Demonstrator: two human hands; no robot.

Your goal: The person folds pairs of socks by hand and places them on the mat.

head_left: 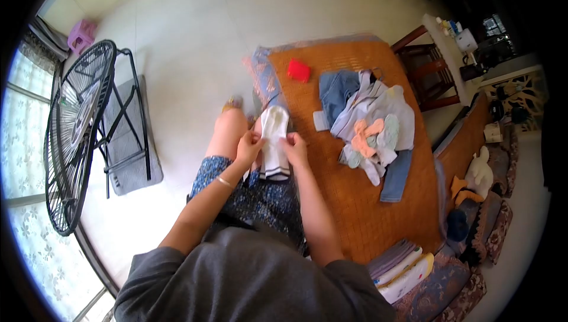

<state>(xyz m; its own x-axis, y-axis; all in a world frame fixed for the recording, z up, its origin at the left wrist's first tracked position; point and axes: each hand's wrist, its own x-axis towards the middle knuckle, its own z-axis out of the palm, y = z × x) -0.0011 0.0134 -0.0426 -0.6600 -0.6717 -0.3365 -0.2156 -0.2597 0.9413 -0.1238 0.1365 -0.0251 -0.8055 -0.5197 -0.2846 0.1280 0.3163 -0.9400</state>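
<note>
The left hand (249,146) pinches the left edge of a white sock (274,138) between thumb and fingertips. The right hand (295,149) grips the opposite edge in the same manner, its fingertips partly hidden. The sock lies over the lap, toe to the far side, dark-striped cuff to the near side. Whether it is one sock or a matched pair cannot be told.

Step in hand, as judged: holding the sock flat and straight. The next move calls for an even pinch on both edges, with the layers aligned.

Below the cuff lies a blue floral garment (216,171) on the person's lap. Just to the right is a woven mat (340,221). On it, right of the hands, sits a loose clothes pile: a pale shirt (402,104), blue denim (335,94), and small orange (362,144) and pale green (389,129) fabric items on top. A red item (299,70) lies at the far left of the mat. At the near right, a stack of folded cloth (402,269) rests apart from the pile. A black fan (80,126) stands well left.
</note>
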